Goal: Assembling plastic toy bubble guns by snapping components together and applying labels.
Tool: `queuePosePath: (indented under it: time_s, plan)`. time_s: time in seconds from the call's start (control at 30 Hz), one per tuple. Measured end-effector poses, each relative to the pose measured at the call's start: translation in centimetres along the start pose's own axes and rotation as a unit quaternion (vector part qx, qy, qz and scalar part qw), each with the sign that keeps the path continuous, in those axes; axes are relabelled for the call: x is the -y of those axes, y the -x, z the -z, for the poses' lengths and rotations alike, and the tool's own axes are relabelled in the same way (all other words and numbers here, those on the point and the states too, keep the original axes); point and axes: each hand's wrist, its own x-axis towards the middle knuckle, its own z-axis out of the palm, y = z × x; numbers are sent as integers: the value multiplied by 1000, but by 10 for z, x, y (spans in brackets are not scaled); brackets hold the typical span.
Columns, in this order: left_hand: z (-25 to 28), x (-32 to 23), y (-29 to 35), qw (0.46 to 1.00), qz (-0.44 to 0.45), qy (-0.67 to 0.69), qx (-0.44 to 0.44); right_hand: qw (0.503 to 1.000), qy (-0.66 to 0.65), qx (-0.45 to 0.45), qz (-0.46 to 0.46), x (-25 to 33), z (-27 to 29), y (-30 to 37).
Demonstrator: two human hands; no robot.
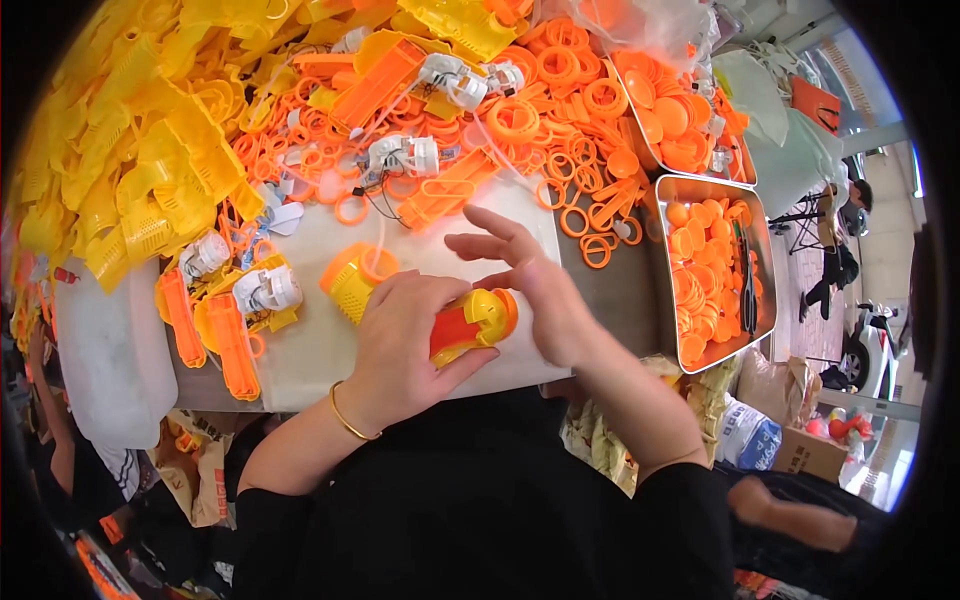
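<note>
My left hand point(400, 335) is wrapped round a yellow and red-orange plastic toy body point(470, 328), thumb along its near side. The body lies tilted, an orange rim at its right end. My right hand point(535, 290) is just right of that end, fingers stretched apart; whether a fingertip touches the rim I cannot tell. Beyond my left hand, a yellow perforated cup with an orange rim point(352, 285) lies on the pale work surface point(310, 340), partly hidden by the hand. White motor units with wires point(268, 290) rest on yellow and orange parts to the left.
Yellow plastic shells point(130, 170) are heaped at the far left. Orange rings point(515, 120) and strips pile up behind. At right, a metal tray point(765, 300) holds orange caps and black tweezers point(746, 275); another tray point(745, 170) stands behind it. Another person's arm point(795, 515) shows at lower right.
</note>
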Motion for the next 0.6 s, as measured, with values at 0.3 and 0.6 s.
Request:
queuePosePath:
  time_s: [0.3, 0.6]
  plan:
    - [8, 12, -10, 999, 0, -32, -38, 981, 120, -129, 84, -18, 5, -18]
    - [15, 25, -8, 998, -45, -26, -33, 969, 165, -184, -5, -13, 45, 34]
